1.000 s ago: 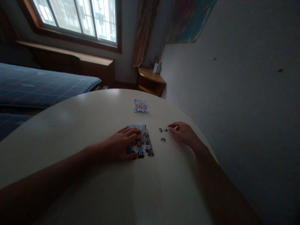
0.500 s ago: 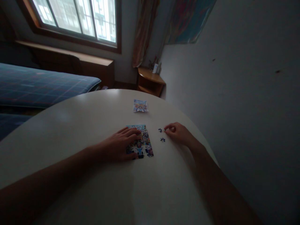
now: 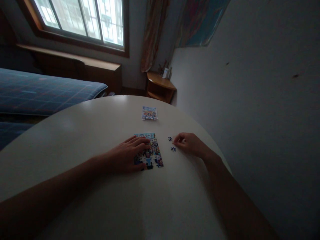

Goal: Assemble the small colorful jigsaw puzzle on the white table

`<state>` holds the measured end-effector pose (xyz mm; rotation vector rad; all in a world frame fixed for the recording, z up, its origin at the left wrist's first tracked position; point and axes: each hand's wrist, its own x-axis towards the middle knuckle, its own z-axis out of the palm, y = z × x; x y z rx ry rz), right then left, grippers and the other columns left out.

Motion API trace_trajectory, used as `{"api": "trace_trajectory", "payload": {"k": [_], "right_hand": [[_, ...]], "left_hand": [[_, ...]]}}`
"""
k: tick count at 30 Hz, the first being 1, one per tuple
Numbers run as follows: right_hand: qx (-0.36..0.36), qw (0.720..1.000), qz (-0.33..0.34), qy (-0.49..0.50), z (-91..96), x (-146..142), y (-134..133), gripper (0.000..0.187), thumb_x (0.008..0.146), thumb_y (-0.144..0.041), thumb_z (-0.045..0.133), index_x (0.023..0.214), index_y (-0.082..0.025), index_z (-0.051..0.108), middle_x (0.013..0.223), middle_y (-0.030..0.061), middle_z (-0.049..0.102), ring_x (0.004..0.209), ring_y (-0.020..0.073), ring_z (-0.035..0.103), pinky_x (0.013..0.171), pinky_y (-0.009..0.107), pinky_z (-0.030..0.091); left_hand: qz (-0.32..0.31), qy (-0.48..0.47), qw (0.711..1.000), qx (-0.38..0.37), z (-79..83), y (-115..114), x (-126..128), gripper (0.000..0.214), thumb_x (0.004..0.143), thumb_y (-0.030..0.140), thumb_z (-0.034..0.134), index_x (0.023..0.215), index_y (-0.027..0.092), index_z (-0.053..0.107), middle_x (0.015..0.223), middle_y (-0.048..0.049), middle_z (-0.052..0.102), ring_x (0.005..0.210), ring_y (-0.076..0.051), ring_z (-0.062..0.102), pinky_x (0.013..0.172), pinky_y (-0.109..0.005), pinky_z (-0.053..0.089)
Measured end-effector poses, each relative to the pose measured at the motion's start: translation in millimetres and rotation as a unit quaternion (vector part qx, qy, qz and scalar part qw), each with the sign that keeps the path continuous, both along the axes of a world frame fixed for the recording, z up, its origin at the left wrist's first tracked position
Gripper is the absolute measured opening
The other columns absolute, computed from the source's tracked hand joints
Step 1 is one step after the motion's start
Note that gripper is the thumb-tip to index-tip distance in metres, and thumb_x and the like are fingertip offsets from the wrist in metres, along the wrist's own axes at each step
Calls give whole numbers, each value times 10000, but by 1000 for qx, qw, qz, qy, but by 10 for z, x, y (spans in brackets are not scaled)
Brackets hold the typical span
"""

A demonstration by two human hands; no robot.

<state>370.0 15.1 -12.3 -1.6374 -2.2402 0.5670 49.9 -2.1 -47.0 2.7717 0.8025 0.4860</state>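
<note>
A colourful jigsaw puzzle (image 3: 156, 151), largely put together, lies on the white table, with a gap along its near edge. My left hand (image 3: 131, 151) rests flat over its left side, fingers stretched out, hiding part of the picture. To the right of the puzzle, my right hand (image 3: 188, 144) is closed in a pinch at the tabletop. A bit of a puzzle piece shows at its fingertips, mostly hidden by them. Beside those fingers lie two loose dark pieces, a farther puzzle piece (image 3: 170, 138) and a nearer one (image 3: 173, 149).
A small printed packet (image 3: 149, 113) lies beyond the puzzle. The round white table (image 3: 105, 120) curves away toward a wooden corner shelf (image 3: 160, 80). A plaid mattress (image 3: 50, 91) is at the left, and a pale wall (image 3: 250, 100) runs along the right.
My right hand has shifted slightly nearer and to the left, its fingertips now between the two loose pieces. My left hand stays in place on the puzzle.
</note>
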Motion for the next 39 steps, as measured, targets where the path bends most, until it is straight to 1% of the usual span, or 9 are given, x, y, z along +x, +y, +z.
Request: {"api": "trace_trajectory", "payload": {"k": [8,12,20,24,27,31,35,37,39], "right_hand": [[16,999,23,32,-92,-7,50,243,824,-243,679,1059,-183,685,862,42,692,734,149,614,679,264,455],[26,999,28,34,-106,-32,61,262,839,-245,665,1092,-179,690,894,52,687,743,148,605,684,267,458],[38,998,41,17,-130,-49,86,201,851,-208,640,1019,-183,747,941,68,679,765,144,609,724,272,459],[43,999,21,9,-100,-56,60,165,835,-225,669,979,-175,732,914,64,688,767,154,606,710,272,450],[26,999,15,29,-39,-51,21,127,837,-267,679,916,-174,713,863,49,703,778,162,615,705,270,440],[5,996,36,82,108,-118,-84,161,859,-327,666,879,-173,710,838,40,715,729,144,604,671,258,433],[-47,985,121,114,234,-364,-284,141,857,-317,683,887,-185,724,820,20,720,731,131,611,666,240,443],[-97,975,161,121,250,-502,-379,115,852,-286,693,893,-185,727,813,12,724,728,126,622,665,231,455],[-132,967,179,122,238,-606,-441,110,836,-269,715,901,-182,734,801,5,721,708,119,622,651,220,460]], "left_hand": [[2,1,1000,1,25,-20,5,622,849,481,660,1381,227,462,1490,-117,455,1352,-324,449,1172,-516,292],[2,1,1000,4,18,-20,5,614,851,478,659,1377,229,463,1493,-115,453,1355,-322,445,1171,-519,291],[-5,-4,1000,4,-8,-1,-5,629,847,471,665,1391,237,453,1502,-110,443,1371,-326,429,1176,-526,285],[-3,-1,1000,4,-3,-4,-5,631,850,472,664,1395,238,451,1506,-109,440,1375,-326,426,1182,-532,272],[-1,-2,1000,2,5,-10,-1,631,848,476,666,1391,234,455,1499,-112,449,1370,-327,432,1184,-533,269],[-5,-6,1000,3,0,-7,-1,634,850,483,661,1396,241,451,1498,-111,450,1362,-328,437,1174,-528,289],[-3,-7,1000,2,-19,1,-3,637,835,474,675,1388,239,463,1498,-108,450,1370,-330,430,1175,-524,287],[0,-11,1000,1,-30,2,-1,637,828,477,680,1378,231,472,1497,-113,451,1375,-333,424,1176,-524,286],[2,-11,1000,-1,-37,1,1,624,831,479,677,1368,232,479,1496,-113,453,1377,-335,423,1179,-531,276]]}}
